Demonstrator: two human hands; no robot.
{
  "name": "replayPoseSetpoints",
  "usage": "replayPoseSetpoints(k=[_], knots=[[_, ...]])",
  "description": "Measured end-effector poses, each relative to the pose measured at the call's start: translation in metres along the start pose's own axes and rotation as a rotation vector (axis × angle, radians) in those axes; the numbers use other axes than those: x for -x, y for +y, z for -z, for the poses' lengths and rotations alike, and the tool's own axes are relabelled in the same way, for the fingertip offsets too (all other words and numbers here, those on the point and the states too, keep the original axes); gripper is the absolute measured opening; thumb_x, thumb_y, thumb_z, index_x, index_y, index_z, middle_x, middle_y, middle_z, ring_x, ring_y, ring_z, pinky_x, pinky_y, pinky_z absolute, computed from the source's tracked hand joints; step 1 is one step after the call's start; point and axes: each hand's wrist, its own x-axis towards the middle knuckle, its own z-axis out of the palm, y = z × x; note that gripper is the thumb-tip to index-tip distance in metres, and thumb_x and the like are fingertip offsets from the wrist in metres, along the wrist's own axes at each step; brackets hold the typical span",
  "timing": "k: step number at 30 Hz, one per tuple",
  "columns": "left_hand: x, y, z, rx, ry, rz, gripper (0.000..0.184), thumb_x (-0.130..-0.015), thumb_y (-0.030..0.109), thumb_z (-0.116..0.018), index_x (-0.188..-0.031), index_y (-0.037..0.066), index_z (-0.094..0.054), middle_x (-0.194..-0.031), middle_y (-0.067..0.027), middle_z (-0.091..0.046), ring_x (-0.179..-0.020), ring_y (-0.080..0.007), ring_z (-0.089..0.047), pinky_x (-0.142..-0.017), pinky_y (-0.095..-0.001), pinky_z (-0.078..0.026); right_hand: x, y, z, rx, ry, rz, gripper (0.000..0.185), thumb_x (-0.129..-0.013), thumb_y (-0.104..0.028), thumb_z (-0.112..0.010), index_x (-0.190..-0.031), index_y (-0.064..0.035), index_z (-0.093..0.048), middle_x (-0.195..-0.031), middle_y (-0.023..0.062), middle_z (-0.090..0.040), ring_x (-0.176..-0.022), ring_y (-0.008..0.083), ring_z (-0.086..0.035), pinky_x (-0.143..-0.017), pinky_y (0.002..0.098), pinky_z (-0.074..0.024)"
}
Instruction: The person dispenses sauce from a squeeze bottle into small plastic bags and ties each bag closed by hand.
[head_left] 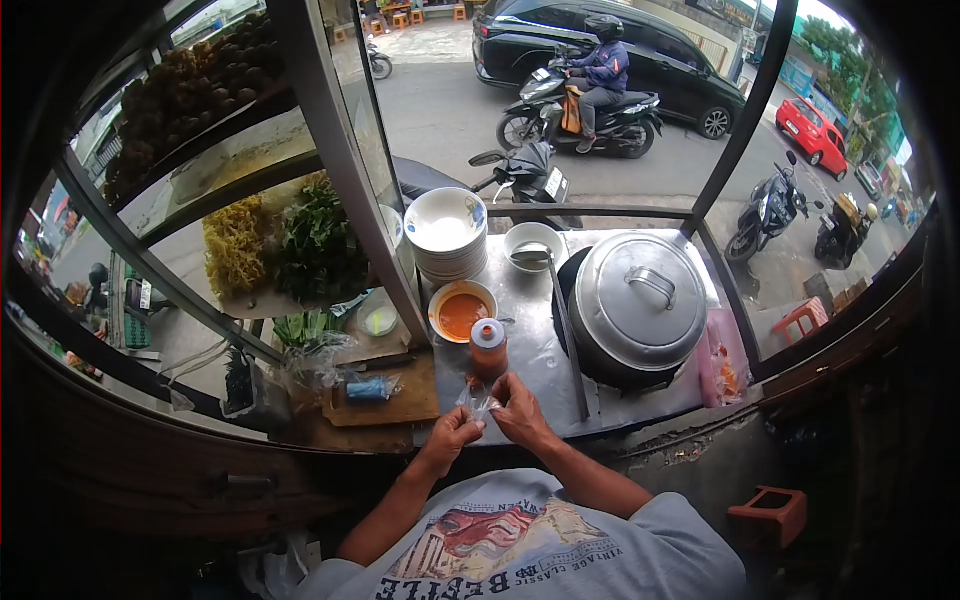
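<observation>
Between my two hands is a small see-through plastic bag (479,404), with something reddish in its far end. My left hand (455,438) pinches its left side, fingers closed. On the other side my right hand (520,412) grips the bag's edge, also closed. Just beyond the bag stands a squeeze bottle (488,350) of red-orange sauce with a pale cap. Behind that is a bowl of orange-red sauce (463,312), a spoon handle showing at its right rim. A tall stack of white bowls (446,235) rises farther back.
A large lidded metal pot (640,305) occupies the counter's right, with a long-handled ladle (550,270) resting over a white bowl (528,240). On the left, a wooden board (385,405) bears a blue packet (372,388). Glass shelves hold noodles (237,250) and greens (318,245).
</observation>
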Motion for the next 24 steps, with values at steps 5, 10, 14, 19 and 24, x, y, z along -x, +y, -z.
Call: replayPoseSetpoints(k=[5, 10, 14, 19, 24], knots=[[-0.007, -0.011, 0.0, 0.29, 0.297, 0.085, 0.006, -0.102, 0.016, -0.059, -0.101, 0.011, -0.057, -0.103, -0.0038, -0.063, -0.094, -0.0154, -0.062, -0.091, -0.0376, -0.056, 0.004, 0.001, -0.016, -0.663, -0.186, -0.236, 0.025, -0.093, -0.01, -0.067, -0.112, -0.0079, -0.05, -0.085, 0.001, -0.056, -0.073, 0.0078, -0.053, -0.062, 0.0239, -0.0433], [-0.006, -0.007, 0.012, 0.532, 0.256, -0.026, 0.008, -0.1, 0.007, -0.055, -0.108, 0.005, -0.055, -0.103, -0.0099, -0.065, -0.093, -0.0211, -0.068, -0.097, -0.0449, -0.058, 0.008, 0.0, -0.022, -0.517, -0.266, -0.199, 0.024, -0.09, -0.006, -0.063, -0.109, -0.004, -0.049, -0.088, -0.0003, -0.052, -0.073, 0.006, -0.049, -0.061, 0.0236, -0.0416], [0.009, 0.007, 0.003, 0.5, 0.008, 0.081, 0.007, -0.1, 0.009, -0.056, -0.107, 0.007, -0.054, -0.1, -0.0073, -0.064, -0.091, -0.0176, -0.067, -0.097, -0.0403, -0.056, -0.009, 0.014, -0.018, -0.27, -0.147, -0.263, 0.019, -0.088, -0.006, -0.06, -0.105, -0.0004, -0.054, -0.093, 0.007, -0.059, -0.081, 0.0122, -0.058, -0.07, 0.029, -0.0476], [0.0, -0.017, 0.015, -0.019, 0.276, -0.09, 0.008, -0.096, 0.006, -0.057, -0.101, 0.011, -0.053, -0.091, -0.0002, -0.058, -0.074, -0.0078, -0.057, -0.068, -0.0267, -0.058, -0.026, -0.052, 0.008, 0.051, -0.381, -0.014, 0.034, -0.085, -0.018, -0.067, -0.115, -0.0024, -0.06, -0.107, 0.0203, -0.065, -0.102, 0.0351, -0.065, -0.091, 0.0426, -0.0501], [0.01, -0.015, 0.038, 0.08, 0.479, 0.029, 0.009, -0.094, 0.004, -0.056, -0.102, 0.009, -0.053, -0.087, 0.0003, -0.058, -0.065, -0.0062, -0.053, -0.058, -0.0257, -0.058, -0.085, -0.1, 0.023, 0.721, -0.089, 0.621, 0.047, -0.081, -0.028, -0.075, -0.121, -0.0069, -0.062, -0.115, 0.0142, -0.063, -0.113, 0.0322, -0.058, -0.095, 0.0432, -0.0474]])
